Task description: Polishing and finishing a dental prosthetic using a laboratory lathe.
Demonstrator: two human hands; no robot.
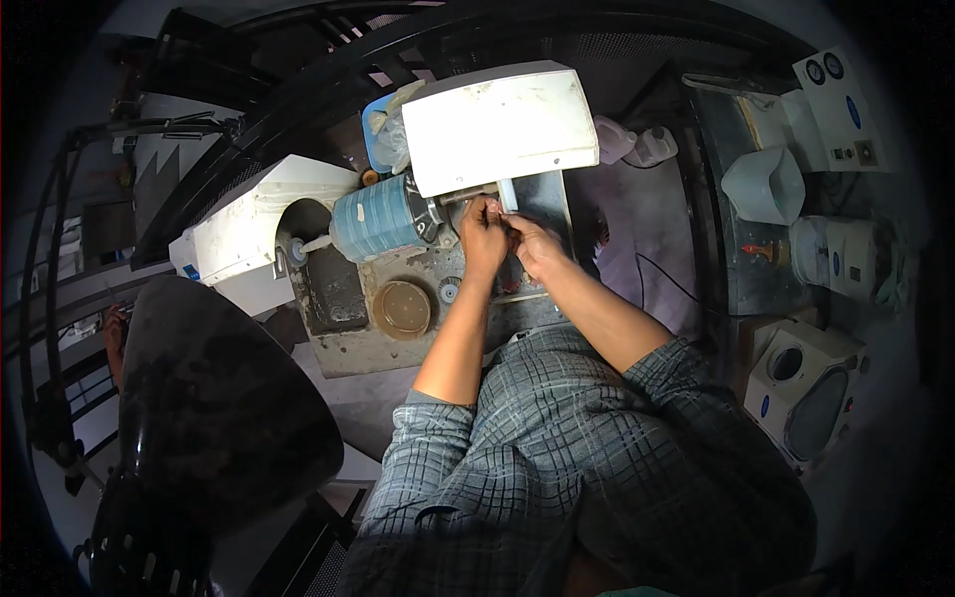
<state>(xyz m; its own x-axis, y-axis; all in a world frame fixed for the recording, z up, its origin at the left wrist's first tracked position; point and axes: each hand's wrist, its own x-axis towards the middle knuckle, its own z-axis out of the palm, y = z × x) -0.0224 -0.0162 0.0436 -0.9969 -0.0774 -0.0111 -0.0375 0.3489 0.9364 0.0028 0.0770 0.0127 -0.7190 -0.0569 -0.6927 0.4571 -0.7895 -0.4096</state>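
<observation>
Spindle (pixel 464 196): brownish rod projecting from the right end of the motor; its outer end lies at the person's fingertips, close to the lower edge of a white hood (pixel 502 129).
Head view, motor: blue cylinder (pixel 373 220) with pale smears, lying slightly tilted across the grey, stained surface (pixel 343 358).
Left hand (pixel 484 237): raised to the spindle end, fingers drawn together in a narrow pinch; cannot tell whether a small part is held between them.
Right hand (pixel 535 249): meets the left hand from the right, fingers curled and bunched close; grip contents hidden, cannot tell.
Pale strip (pixel 508 195): upright, just beside the fingertips; kind unclear.
Left end of motor: pale tapered tip (pixel 316 244) pointing toward the dark opening of a second white hood (pixel 254 214).
Front of surface: dark recessed trough (pixel 336 284) at left, round brown bowl (pixel 377 308) beside it, small grey disc (pixel 450 290) between bowl and left forearm.
Behind motor: blue bin (pixel 377 109) with clear plastic bag (pixel 394 141).
Right of surface: pinkish jug (pixel 614 140) and whitish jug (pixel 654 147), side by side.
Far right: white tub (pixel 764 187) among pale machine casings.
</observation>
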